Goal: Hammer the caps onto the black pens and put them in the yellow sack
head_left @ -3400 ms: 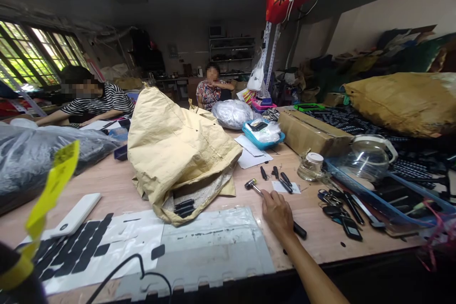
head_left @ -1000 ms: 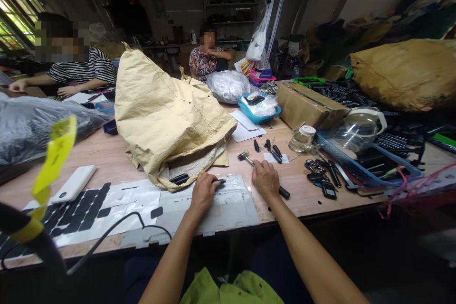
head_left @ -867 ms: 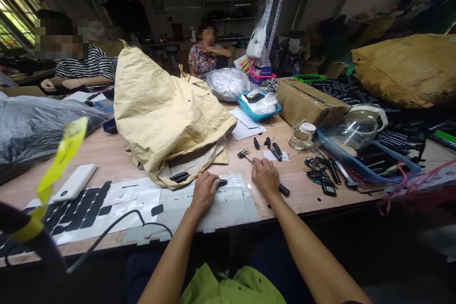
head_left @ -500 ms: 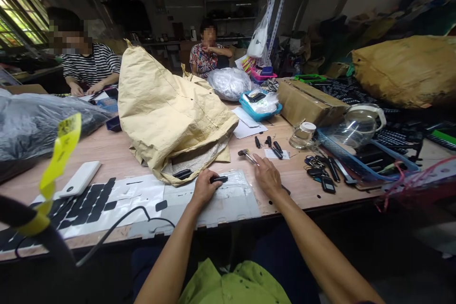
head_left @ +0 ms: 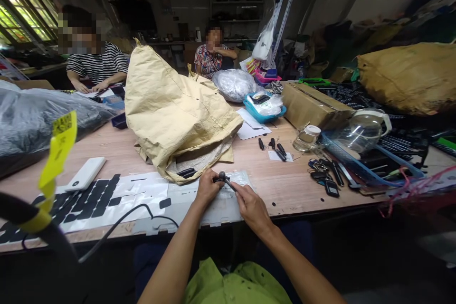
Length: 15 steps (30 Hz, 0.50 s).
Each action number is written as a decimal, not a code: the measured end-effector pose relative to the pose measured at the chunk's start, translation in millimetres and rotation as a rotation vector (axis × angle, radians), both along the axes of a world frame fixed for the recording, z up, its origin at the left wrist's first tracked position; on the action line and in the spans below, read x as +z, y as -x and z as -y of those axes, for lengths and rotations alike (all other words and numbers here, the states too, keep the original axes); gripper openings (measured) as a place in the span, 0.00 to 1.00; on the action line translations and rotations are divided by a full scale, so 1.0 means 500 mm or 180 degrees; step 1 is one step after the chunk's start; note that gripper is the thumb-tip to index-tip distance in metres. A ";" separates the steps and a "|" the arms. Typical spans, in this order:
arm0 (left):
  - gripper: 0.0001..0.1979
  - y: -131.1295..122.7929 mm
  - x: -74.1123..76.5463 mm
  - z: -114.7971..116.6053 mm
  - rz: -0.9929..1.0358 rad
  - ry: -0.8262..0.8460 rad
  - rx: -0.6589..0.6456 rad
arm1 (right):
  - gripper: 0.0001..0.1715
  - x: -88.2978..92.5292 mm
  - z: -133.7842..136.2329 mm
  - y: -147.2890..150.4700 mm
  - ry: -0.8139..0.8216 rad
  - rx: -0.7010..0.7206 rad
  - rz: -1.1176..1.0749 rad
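Observation:
Above the clear plastic sheet (head_left: pixel 192 204) near the table's front edge, my left hand (head_left: pixel 208 186) is closed around a small black part (head_left: pixel 215 179), most of it hidden by the fingers. My right hand (head_left: pixel 252 205) grips a small hammer (head_left: pixel 222 176) by its handle, with the rounded head right at the black part; whether they touch I cannot tell. Just left of my hands, a large beige sack (head_left: pixel 178 109) lies with its mouth towards me, and black pieces (head_left: pixel 186 172) show at the opening.
Several black pieces (head_left: pixel 280 149) and a glass jar (head_left: pixel 307 137) stand beyond my right hand. Keys (head_left: pixel 320 168) lie by a blue basket (head_left: pixel 370 171). At left are a white power bank (head_left: pixel 85 174) and black stickers (head_left: pixel 101 197). Two people (head_left: pixel 101 64) sit across the table.
My right hand has moved left with the hammer, bringing its head over to the black part at my left hand. The whole view has shifted slightly.

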State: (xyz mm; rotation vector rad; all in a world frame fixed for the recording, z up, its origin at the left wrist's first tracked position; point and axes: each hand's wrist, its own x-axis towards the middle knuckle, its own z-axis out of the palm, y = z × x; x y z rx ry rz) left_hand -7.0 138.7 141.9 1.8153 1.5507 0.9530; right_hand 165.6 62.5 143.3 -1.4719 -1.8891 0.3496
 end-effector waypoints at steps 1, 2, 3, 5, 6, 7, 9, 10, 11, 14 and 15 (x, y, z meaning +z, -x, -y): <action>0.07 -0.001 0.000 0.001 0.0002 0.0003 0.0019 | 0.26 -0.001 -0.001 -0.003 0.0024 -0.0021 -0.0019; 0.06 -0.002 0.001 0.001 0.0005 0.0006 0.0032 | 0.26 0.000 -0.002 -0.007 0.0032 -0.0043 -0.0064; 0.06 -0.003 0.001 0.002 0.0009 0.0009 0.0035 | 0.26 0.000 -0.002 -0.010 0.0023 -0.0071 -0.0122; 0.05 -0.004 0.002 0.003 0.0001 0.0013 0.0020 | 0.26 0.003 -0.001 -0.014 -0.0012 -0.0136 -0.0202; 0.05 -0.004 0.002 0.003 -0.0012 0.0006 0.0018 | 0.26 0.002 0.000 -0.015 -0.0026 -0.0161 -0.0199; 0.05 -0.003 0.002 0.003 -0.0028 -0.0007 0.0017 | 0.26 0.001 0.002 -0.016 -0.0040 -0.0175 -0.0161; 0.05 -0.002 0.002 0.003 -0.0063 -0.0038 0.0014 | 0.26 -0.006 0.003 -0.016 -0.0081 -0.0188 0.0010; 0.06 -0.002 0.001 0.003 -0.0075 -0.0049 0.0016 | 0.26 -0.011 0.001 -0.018 -0.0113 -0.0207 0.0125; 0.06 -0.002 0.001 0.004 -0.0083 -0.0055 0.0014 | 0.26 -0.016 -0.002 -0.020 -0.0150 -0.0246 0.0239; 0.06 -0.004 -0.003 0.005 -0.0110 -0.0068 0.0013 | 0.25 -0.022 -0.033 -0.041 -0.0243 -0.0510 0.0496; 0.06 -0.005 -0.005 0.007 -0.0125 -0.0084 0.0013 | 0.25 -0.021 -0.050 -0.052 -0.0255 -0.0633 0.0569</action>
